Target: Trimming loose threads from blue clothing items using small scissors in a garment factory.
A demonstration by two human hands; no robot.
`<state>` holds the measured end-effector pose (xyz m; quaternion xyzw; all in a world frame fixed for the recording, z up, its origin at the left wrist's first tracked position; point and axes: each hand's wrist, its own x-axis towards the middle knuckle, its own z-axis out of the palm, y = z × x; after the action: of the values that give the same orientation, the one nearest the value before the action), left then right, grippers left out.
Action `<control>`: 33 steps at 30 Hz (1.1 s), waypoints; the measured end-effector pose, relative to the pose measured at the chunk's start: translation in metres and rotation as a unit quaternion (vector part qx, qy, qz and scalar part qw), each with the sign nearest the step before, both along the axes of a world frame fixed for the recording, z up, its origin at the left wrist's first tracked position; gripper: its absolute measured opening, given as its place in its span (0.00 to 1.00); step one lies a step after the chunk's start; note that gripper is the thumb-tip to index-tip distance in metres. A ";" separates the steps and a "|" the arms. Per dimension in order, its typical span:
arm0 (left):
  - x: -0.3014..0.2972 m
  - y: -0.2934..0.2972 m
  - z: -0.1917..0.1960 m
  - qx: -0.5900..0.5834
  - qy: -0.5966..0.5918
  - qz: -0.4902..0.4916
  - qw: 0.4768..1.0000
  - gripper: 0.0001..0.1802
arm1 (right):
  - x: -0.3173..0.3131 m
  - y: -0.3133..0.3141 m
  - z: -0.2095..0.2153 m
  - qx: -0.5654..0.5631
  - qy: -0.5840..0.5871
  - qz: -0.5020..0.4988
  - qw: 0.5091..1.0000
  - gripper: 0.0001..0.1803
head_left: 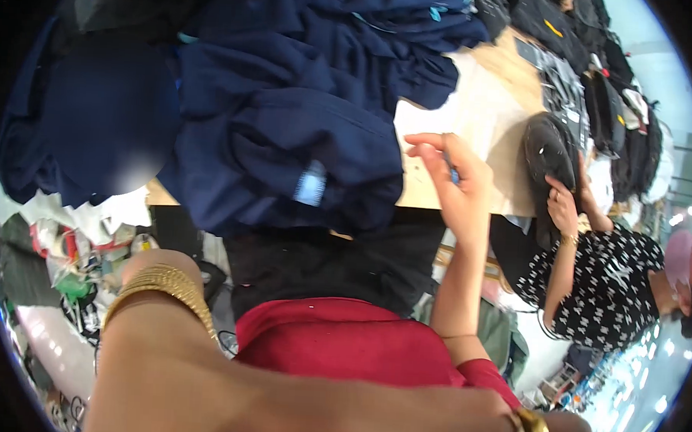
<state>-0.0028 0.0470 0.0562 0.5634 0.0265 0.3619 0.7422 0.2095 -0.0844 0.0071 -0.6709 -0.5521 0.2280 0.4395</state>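
Cloth handling: support, then smooth.
Bare left hand, blurred close to the camera: grip cannot be told. Bare right hand: loosely curled, thumb and fingertips apart; hold on the small blue object at its palm unclear. Just left, the soft navy-blue cloth garment lies heaped on the pale wooden table. Recommended: support folds with one palm; smooth with the other.
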 end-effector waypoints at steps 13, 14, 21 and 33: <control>0.025 -0.011 -0.008 -0.082 -0.136 -0.170 0.973 0.20 | 0.018 -0.048 -0.018 -0.083 -0.030 -0.043 0.995 0.07; 0.030 -0.010 -0.003 -0.081 -0.137 -0.179 0.971 0.20 | 0.022 -0.050 -0.017 -0.079 -0.027 -0.044 0.996 0.07; 0.013 -0.131 0.025 -0.079 -0.146 -0.193 0.967 0.25 | 0.015 -0.034 -0.011 -0.025 0.023 -0.015 0.999 0.07; 0.013 -0.094 -0.047 -0.281 0.185 -0.243 0.910 0.21 | 0.009 0.010 -0.040 0.006 0.066 -0.055 0.996 0.11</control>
<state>0.0098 -0.0465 0.0087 0.3771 0.1266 0.0373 0.9167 0.2180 -0.0745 -0.0328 -0.6811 -0.4855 0.2445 0.4906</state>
